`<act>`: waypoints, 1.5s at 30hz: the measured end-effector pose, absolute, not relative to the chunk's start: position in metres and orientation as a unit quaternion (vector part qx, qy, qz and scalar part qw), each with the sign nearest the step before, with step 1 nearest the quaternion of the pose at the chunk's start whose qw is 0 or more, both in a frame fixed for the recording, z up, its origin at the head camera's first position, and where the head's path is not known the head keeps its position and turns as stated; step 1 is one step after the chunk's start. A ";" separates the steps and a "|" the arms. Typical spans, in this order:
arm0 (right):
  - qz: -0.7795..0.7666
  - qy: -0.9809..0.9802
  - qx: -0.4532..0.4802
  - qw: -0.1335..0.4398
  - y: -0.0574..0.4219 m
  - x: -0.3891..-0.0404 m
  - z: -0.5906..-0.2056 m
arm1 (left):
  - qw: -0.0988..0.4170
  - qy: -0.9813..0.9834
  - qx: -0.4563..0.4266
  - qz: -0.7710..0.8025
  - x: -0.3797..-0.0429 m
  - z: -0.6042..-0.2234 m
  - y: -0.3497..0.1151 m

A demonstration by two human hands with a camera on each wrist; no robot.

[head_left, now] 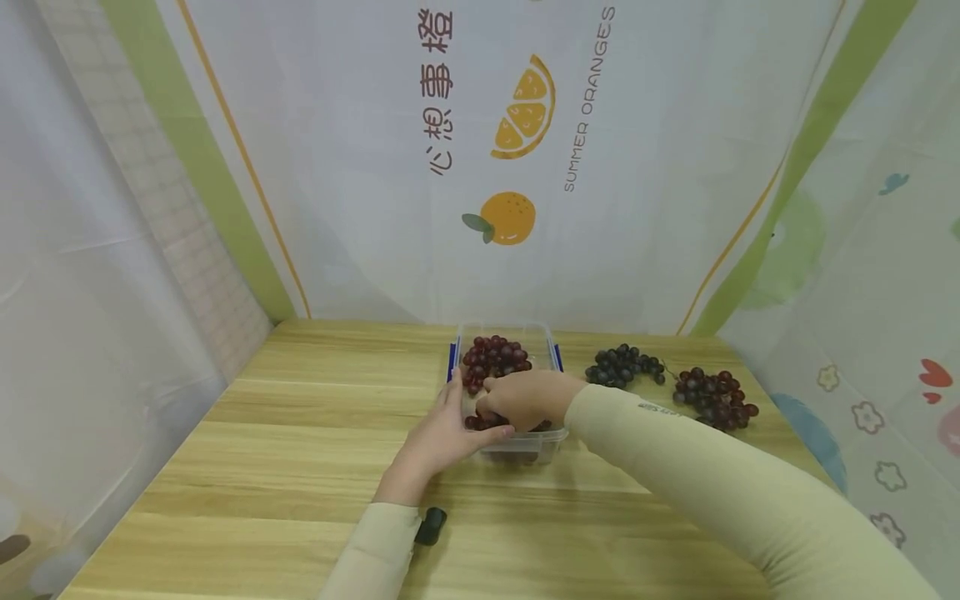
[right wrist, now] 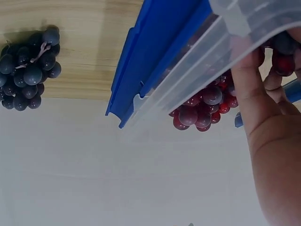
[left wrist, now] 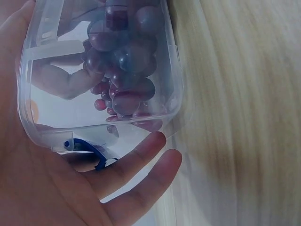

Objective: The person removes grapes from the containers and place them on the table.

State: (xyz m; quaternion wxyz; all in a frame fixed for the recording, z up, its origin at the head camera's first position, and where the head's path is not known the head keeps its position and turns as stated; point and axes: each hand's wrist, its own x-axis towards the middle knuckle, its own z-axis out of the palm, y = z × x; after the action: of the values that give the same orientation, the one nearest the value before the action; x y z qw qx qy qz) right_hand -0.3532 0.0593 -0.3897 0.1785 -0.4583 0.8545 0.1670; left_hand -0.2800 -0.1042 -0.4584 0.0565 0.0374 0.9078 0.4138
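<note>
A clear plastic container (head_left: 551, 450) with blue side latches stands at the table's back middle. A bunch of red grapes (head_left: 495, 358) lies in its far part. My right hand (head_left: 528, 398) reaches inside and grips a second bunch of dark red grapes (right wrist: 284, 63) near the front, partly hidden by the hand. Through the clear wall, grapes (left wrist: 127, 61) show in the left wrist view. My left hand (head_left: 441, 429) rests against the container's near left corner, its thumb along the front rim and its fingers extended beside the left wall.
To the container's right lie a black grape bunch (head_left: 618, 367) and a dark red grape bunch (head_left: 716, 400). A small black object (head_left: 431, 527) is beside the left sleeve. Printed curtains (head_left: 360, 208) stand behind and beside the wooden table (head_left: 300, 467).
</note>
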 end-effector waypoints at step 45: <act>0.061 0.876 -0.474 0.072 0.102 -0.369 -0.288 | 0.049 0.908 0.027 0.415 -0.280 -0.459 -0.101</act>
State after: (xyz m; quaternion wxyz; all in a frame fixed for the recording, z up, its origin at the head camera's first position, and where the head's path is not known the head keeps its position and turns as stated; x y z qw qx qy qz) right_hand -0.3694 0.1022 -0.2884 0.0716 -0.4736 0.8757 0.0610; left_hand -0.2802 -0.1005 -0.4586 0.0487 0.0267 0.9080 0.4152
